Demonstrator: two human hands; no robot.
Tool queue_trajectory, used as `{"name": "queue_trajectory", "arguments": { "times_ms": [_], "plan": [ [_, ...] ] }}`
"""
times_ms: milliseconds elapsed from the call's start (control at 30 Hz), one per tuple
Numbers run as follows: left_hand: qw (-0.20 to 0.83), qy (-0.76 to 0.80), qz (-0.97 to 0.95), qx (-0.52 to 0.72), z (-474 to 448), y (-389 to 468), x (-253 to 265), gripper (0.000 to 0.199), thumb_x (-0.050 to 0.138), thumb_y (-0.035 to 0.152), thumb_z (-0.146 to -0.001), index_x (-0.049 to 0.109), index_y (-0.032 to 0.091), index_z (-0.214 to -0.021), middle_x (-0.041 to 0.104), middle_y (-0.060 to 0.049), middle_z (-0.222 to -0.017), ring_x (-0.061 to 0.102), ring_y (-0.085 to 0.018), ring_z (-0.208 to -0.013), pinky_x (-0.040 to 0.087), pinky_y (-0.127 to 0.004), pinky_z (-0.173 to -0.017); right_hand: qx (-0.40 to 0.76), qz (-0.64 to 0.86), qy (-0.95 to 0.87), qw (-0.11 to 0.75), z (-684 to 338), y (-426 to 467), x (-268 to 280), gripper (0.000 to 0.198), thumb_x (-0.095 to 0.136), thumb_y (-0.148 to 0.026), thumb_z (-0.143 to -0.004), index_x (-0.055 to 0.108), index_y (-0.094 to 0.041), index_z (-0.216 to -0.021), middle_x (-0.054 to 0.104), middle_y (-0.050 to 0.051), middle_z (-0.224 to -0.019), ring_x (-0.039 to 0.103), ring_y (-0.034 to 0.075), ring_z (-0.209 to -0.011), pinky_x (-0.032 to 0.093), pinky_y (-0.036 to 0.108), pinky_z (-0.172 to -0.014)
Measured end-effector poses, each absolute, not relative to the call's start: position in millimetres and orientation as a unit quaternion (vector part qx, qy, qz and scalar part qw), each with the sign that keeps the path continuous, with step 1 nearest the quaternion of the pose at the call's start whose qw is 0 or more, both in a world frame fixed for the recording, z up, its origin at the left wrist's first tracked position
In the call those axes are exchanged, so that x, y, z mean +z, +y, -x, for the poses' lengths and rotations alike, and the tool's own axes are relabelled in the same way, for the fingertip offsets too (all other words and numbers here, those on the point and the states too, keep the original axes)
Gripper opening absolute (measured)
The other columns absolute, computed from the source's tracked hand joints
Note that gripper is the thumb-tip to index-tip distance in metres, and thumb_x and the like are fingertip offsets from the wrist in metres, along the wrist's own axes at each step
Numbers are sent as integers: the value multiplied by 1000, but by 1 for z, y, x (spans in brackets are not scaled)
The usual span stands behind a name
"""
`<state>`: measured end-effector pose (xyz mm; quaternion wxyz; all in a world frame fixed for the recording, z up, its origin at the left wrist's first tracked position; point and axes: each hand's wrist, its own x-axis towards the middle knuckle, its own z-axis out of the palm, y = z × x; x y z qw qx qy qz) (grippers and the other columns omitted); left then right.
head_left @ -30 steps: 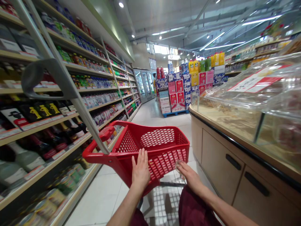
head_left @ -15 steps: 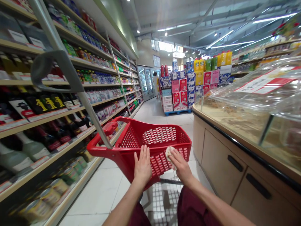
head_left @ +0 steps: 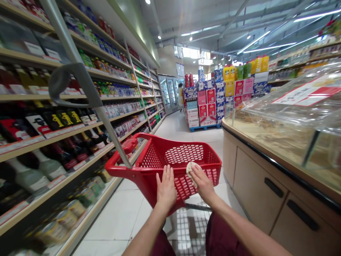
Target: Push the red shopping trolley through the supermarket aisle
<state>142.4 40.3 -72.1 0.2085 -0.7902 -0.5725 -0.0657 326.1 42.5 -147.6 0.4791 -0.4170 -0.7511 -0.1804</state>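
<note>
Far left, bottle shelves (head_left: pixel 23 97) run off down the aisle, and in front of them a metal pole (head_left: pixel 113 131) with a grey handle (head_left: pixel 86 85) slants down to the corner of the red cart (head_left: pixel 149 177). Mind the left arm around that! The cart sits right in front of the person, its slotted side wall (head_left: pixel 182 186) facing both hands. Now the left hand (head_left: pixel 167 188): grip open, nothing in it, fingers stretched up over the wall. Whether it presses hard or simply rests there is tough to call from this angle, but a firm brace there should keep the cart from shifting under a push.

Just to its right, here's the pale cloth (head_left: pixel 189 170), up at the rim (head_left: pixel 180 169), and the right hand (head_left: pixel 202 183) has its grip closed over it. That's the bit to get right: cloth flat beneath all the fingers, even pressure, long strokes along the rim rather than dabs. Loose edges could snag in those slots, so a tucked fold pays off. Over on the far right, the wooden bench (head_left: pixel 250 167) and its clear packs (head_left: pixel 306 96) stand apart from the hands; keep that right elbow in.
</note>
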Motion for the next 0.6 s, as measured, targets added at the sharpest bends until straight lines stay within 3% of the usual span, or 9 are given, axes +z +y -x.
{"name": "queue_trajectory", "arguments": {
  "times_ms": [133, 333, 500, 600],
  "plan": [
    [202, -566, 796, -73, -141, 42, -74, 70, 38, 20, -66, 20, 10, -133, 13, -7, -143, 7, -20, -132, 16, -51, -104, -158, 394, -793, 437, -323, 38, -165, 43, 41, -3, -78, 50, -18, -118, 50, 10, -123, 30, 19, -124, 40, 40, -95],
    [191, -563, 799, -92, -140, 41, -72, 71, 38, 19, -66, 19, 10, -133, 12, -8, -143, 7, -21, -132, 14, -51, -104, -167, 418, -758, 472, -309, 39, -143, 42, 40, -7, -81, 45, -14, -123, 44, 13, -128, 26, 22, -126, 33, 46, -99],
    [179, -551, 810, -87, -136, 37, -72, 70, 38, 19, -67, 19, 11, -133, 14, -8, -143, 7, -22, -132, 16, -51, -104, -141, 407, -812, 394, -313, 29, -174, 39, 44, -6, -78, 54, -18, -114, 58, 10, -113, 44, 20, -115, 46, 35, -89],
    [194, -542, 813, -92, -135, 35, -73, 70, 39, 20, -68, 18, 11, -134, 13, -8, -143, 6, -22, -132, 16, -50, -104, -134, 415, -798, 416, -311, 26, -163, 42, 44, -6, -78, 50, -17, -118, 52, 10, -121, 37, 20, -120, 42, 38, -93]
  ]
}}
